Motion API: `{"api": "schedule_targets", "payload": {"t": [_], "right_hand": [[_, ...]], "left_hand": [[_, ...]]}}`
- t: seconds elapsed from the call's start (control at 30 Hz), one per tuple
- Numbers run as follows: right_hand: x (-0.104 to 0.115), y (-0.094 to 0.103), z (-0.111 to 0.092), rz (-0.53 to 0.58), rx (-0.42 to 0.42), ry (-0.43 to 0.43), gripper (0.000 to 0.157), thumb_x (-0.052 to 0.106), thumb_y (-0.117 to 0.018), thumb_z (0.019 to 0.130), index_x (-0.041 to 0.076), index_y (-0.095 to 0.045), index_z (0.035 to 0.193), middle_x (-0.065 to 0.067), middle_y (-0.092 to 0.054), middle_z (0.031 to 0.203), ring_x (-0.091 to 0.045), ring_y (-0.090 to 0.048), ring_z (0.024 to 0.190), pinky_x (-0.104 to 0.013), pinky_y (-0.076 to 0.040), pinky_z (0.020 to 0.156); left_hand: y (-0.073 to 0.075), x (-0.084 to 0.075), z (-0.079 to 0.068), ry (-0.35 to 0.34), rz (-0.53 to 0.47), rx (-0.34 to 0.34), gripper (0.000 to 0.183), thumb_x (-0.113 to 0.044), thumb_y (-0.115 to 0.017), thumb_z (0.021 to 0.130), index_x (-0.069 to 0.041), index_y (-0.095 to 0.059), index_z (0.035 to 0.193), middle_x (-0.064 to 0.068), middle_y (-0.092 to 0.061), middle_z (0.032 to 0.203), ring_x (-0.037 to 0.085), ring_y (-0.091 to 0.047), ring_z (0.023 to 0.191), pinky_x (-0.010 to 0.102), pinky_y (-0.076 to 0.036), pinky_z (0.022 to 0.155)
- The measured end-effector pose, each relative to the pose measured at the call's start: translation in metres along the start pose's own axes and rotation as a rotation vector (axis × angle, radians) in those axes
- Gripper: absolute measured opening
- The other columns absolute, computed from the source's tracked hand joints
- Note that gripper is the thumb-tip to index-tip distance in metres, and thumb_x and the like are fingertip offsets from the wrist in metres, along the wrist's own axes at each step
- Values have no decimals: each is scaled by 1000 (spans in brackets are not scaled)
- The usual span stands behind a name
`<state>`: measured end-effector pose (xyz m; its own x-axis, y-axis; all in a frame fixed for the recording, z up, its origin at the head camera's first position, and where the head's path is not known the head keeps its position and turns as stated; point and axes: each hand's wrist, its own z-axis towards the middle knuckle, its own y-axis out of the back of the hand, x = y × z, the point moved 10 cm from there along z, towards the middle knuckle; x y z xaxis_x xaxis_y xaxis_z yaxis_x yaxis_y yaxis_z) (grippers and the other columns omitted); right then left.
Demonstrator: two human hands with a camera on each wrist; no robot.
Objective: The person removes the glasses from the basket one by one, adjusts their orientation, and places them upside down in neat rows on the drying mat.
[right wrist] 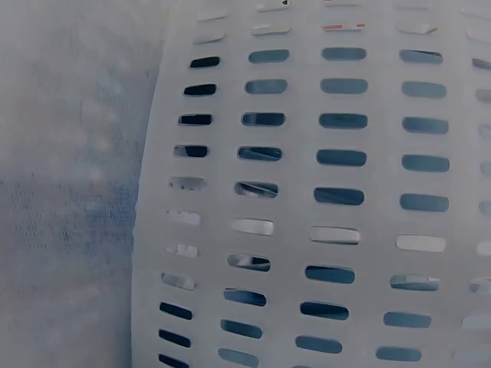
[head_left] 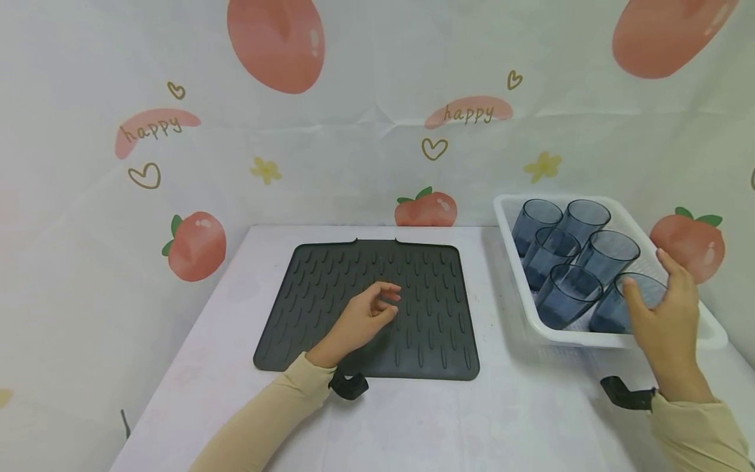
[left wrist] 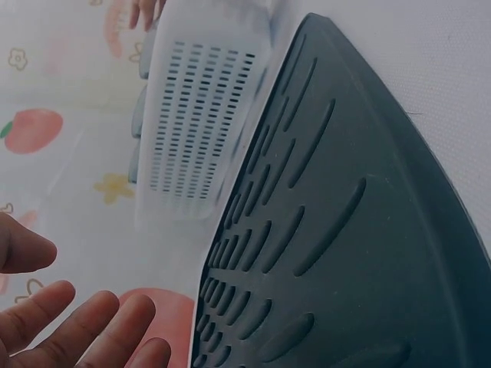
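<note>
Over the dark ribbed mat (head_left: 425, 301), my left hand (head_left: 360, 321) hovers with loosely bent fingers and nothing in them. Its fingertips (left wrist: 103, 310) also show in the left wrist view, apart from the mat. My right hand (head_left: 672, 321) is at the nearest right-hand blue glass (head_left: 613, 311) in the white basket (head_left: 560, 335). Thumb and fingers are spread over that glass; whether they touch it cannot be made out. Several other blue glasses (head_left: 569, 295) stand in the basket, rims up. In the right wrist view the slotted basket wall (right wrist: 299, 211) hides the hand.
The white table (head_left: 389, 419) carries the mat in the middle and the basket at the right. A printed cloth (head_left: 354, 157) with peaches and hearts hangs behind and at the sides. Black wrist mounts (head_left: 348, 385) sit at both sleeves.
</note>
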<state>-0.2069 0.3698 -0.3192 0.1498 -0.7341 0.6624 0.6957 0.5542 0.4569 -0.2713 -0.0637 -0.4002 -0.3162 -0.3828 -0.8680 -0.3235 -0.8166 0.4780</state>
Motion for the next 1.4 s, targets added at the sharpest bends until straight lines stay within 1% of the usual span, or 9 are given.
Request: {"api": "schedule_targets", "payload": {"t": [0.17, 0.37, 0.53, 0.7, 0.83, 1.0, 1.2, 1.4], "right_hand": [[-7, -3, -1, -8, 26, -56, 58, 10, -53, 91, 5, -39, 147, -22, -41, 147, -37, -32, 139, -46, -19, 120], [-10, -5, 0, -24, 51, -63, 57, 9, -54, 91, 3, -39, 146, -25, -40, 146, -41, -32, 138, -51, -19, 118], [-15, -11, 2, -76, 128, -86, 58, 10, -53, 93, 2, -36, 148, -29, -35, 148, -44, -28, 139, -57, -18, 117], [-18, -17, 4, -102, 201, -103, 59, 12, -52, 95, -1, -31, 149, -32, -31, 149, -48, -24, 140, -61, -15, 116], [-18, -18, 4, -118, 249, -114, 62, 14, -52, 96, -3, -27, 150, -35, -28, 149, -51, -22, 139, -63, -14, 115], [-19, -20, 5, -140, 291, -109, 66, 17, -55, 95, -6, -25, 149, -38, -27, 148, -53, -21, 139, -62, -14, 115], [-23, -24, 7, -174, 330, -84, 66, 20, -57, 95, -9, -28, 147, -41, -30, 143, -56, -24, 136, -63, -17, 113], [-28, -26, 7, -205, 363, -101, 65, 25, -58, 94, -9, -35, 144, -43, -36, 139, -58, -28, 132, -65, -21, 110]], "left_hand": [[0, 2, -1, 11, 1, -5, 38, -17, -59, 97, -8, -52, 133, 11, -61, 125, 15, -65, 100, 31, -53, 80], [0, 3, -1, 14, 0, -8, 36, -18, -59, 97, -9, -54, 132, 10, -61, 124, 15, -65, 100, 31, -53, 81], [1, 3, -1, 5, 10, -17, 36, -18, -59, 97, -9, -54, 131, 11, -62, 124, 15, -65, 100, 32, -53, 82], [1, 4, -1, 6, 15, -22, 35, -17, -60, 97, -8, -55, 131, 12, -62, 124, 15, -65, 100, 32, -53, 82], [1, 1, 0, 10, 13, -14, 36, -16, -59, 97, -7, -54, 132, 13, -61, 125, 15, -65, 100, 33, -54, 84], [0, 0, -1, 10, 10, -9, 36, -15, -59, 97, -6, -54, 131, 13, -61, 125, 16, -65, 100, 32, -54, 83], [0, 0, -1, 10, 3, -9, 36, -16, -59, 97, -7, -54, 131, 12, -61, 124, 15, -65, 100, 32, -53, 83], [1, 2, -1, 11, 9, -19, 35, -17, -60, 97, -7, -55, 130, 9, -61, 123, 14, -65, 99, 30, -53, 83]]}}
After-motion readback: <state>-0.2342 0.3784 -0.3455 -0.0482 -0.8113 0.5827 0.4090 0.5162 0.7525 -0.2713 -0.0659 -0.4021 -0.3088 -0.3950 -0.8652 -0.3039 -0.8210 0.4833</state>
